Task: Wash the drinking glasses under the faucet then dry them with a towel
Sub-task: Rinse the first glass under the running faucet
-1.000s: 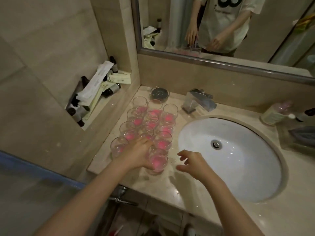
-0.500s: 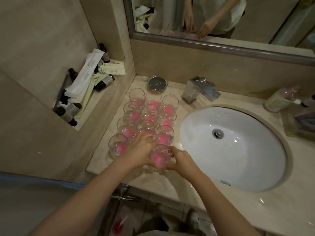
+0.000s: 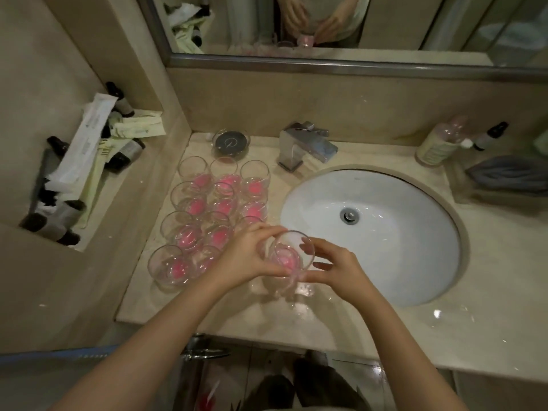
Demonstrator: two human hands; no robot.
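Several clear drinking glasses (image 3: pixel 194 203) with pink residue at the bottom stand in rows on the beige counter (image 3: pixel 237 310), left of the white sink basin (image 3: pixel 400 262). One glass (image 3: pixel 289 258) with pink in its bottom is held just above the counter at the sink's left rim. My left hand (image 3: pixel 249 256) grips its left side. My right hand (image 3: pixel 335 268) holds its right side with curled fingers. The chrome faucet (image 3: pixel 308 146) stands behind the basin, no water running. A grey folded towel (image 3: pixel 507 173) lies at the far right.
A round glass dish (image 3: pixel 231 142) sits behind the glasses. Bottles (image 3: pixel 439 143) stand at the right back of the counter. A wall niche (image 3: pixel 89 161) on the left holds small bottles and packets. A mirror (image 3: pixel 326 22) runs above the backsplash.
My right hand came in and took the front glass together with my left. Both hands have lifted it off the counter and moved it right, toward the sink rim.
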